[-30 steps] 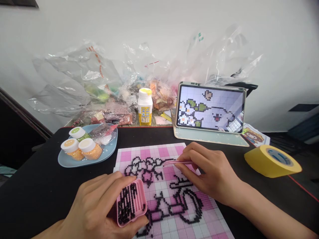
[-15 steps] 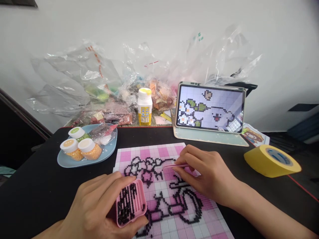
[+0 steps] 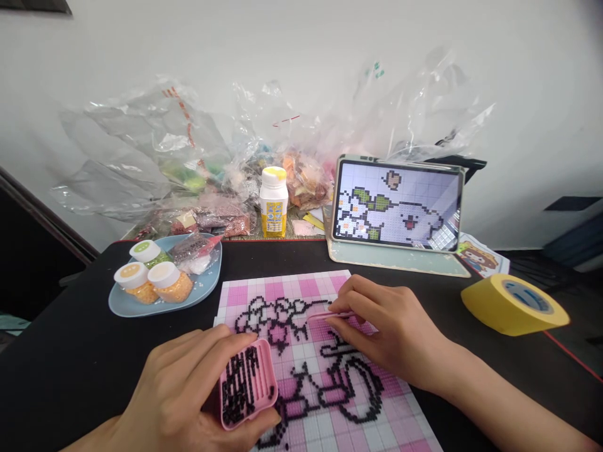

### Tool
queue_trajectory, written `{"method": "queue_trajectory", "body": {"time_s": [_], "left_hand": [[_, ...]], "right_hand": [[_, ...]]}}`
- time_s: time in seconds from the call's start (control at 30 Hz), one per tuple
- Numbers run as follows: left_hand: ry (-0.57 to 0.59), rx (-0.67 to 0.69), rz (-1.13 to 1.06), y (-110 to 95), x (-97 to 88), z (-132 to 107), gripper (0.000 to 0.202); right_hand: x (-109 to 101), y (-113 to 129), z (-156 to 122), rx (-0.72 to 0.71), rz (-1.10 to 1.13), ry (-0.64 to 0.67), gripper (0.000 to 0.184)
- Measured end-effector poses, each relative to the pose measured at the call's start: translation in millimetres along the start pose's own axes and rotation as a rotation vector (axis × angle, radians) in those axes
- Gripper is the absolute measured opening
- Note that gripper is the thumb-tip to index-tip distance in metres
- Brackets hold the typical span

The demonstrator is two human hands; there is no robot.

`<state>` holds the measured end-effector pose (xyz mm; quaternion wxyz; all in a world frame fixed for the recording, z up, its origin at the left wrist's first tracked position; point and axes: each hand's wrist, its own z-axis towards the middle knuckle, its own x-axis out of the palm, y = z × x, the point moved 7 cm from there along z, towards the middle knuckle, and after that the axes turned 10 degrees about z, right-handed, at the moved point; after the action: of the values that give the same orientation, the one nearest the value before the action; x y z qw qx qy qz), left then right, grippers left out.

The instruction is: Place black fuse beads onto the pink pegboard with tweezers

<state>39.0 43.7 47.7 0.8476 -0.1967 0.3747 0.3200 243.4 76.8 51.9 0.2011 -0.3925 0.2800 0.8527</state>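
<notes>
My left hand [image 3: 188, 376] grips a small pink ridged bead tray [image 3: 266, 370], tilted over the lower left of the pegboard. Black beads [image 3: 238, 389] lie in rows along its grooves. Between the thumb and fingers of my right hand [image 3: 386, 326] are pink tweezers [image 3: 320, 316], their tip pointing left just at the upper part of the board. The pegboard [image 3: 330, 282] is checked in pink and white and carries outlines of black beads, among them a rounded wheel-like ring [image 3: 377, 389] at lower right. Whether the tweezers hold a bead is too small to tell.
A tablet [image 3: 396, 204] with a pixel pattern stands behind the board. At left, a blue plate [image 3: 214, 276] holds several bead jars and a bag. A white-and-yellow bottle [image 3: 274, 204] and plastic bags [image 3: 151, 150] line the back. Yellow tape [image 3: 490, 304] lies at right.
</notes>
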Motion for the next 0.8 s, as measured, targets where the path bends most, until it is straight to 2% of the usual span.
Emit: {"method": "queue_trajectory", "body": {"time_s": [0.8], "left_hand": [[0.001,0.034,0.016,-2.3,-1.4,0.9,0.043]], "right_hand": [[1.1,-0.5,-0.1,-0.002,-0.001,0.006,0.017]]}}
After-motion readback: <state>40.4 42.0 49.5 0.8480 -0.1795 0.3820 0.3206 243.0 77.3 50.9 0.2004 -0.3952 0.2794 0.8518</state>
